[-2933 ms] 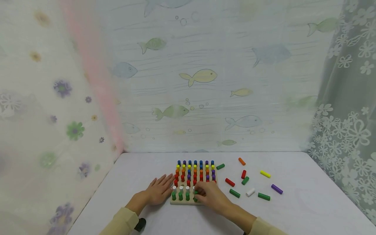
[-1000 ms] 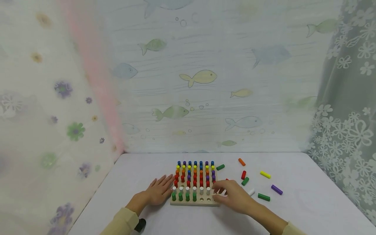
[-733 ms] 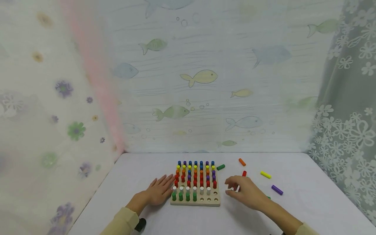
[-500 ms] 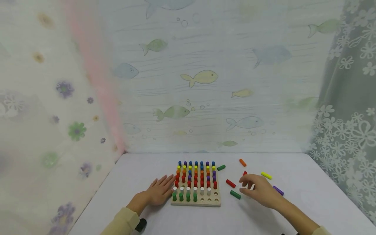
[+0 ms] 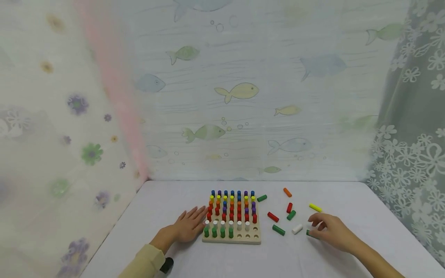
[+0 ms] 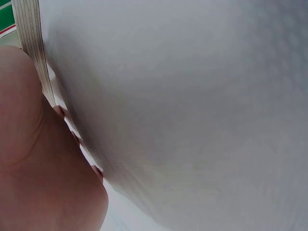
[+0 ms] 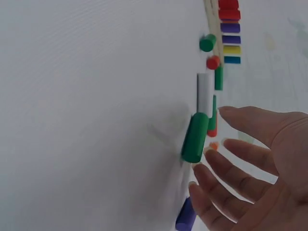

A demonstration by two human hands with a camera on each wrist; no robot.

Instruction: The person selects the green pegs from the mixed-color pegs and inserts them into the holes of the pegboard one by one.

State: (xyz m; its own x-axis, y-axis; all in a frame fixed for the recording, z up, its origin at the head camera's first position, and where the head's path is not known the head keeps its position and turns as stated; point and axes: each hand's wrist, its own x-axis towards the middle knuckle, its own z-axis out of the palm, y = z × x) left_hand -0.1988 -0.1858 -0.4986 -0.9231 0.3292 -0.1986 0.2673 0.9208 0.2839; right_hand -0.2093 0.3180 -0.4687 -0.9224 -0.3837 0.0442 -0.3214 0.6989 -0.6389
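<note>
My left hand (image 5: pixel 189 226) lies flat on the table with fingers spread, its fingertips right at the left edge of the wooden pegboard (image 5: pixel 231 240). The board carries rows of upright coloured pegs, with white and green ones in the front rows. Over the loose pegs on the right hovers my right hand (image 5: pixel 330 231), thumb and fingers apart and loosely bent. A green peg (image 7: pixel 195 138) lies just off its fingertips in the right wrist view; the head view shows it partly covered by the hand. Close by are a white peg (image 5: pixel 297 229) and a purple peg (image 7: pixel 186 214).
Other loose pegs lie right of the board: red (image 5: pixel 272 217), green (image 5: pixel 278 230), orange (image 5: pixel 287 192) and yellow (image 5: pixel 315 207). Bare holes (image 5: pixel 247 236) show at the board's front right corner. A patterned curtain (image 5: pixel 243 116) hangs behind the white table (image 5: pixel 167 200).
My right hand has left the board's front row, where a fourth green peg now stands, and moved right to the loose green peg. My left hand has stayed put.
</note>
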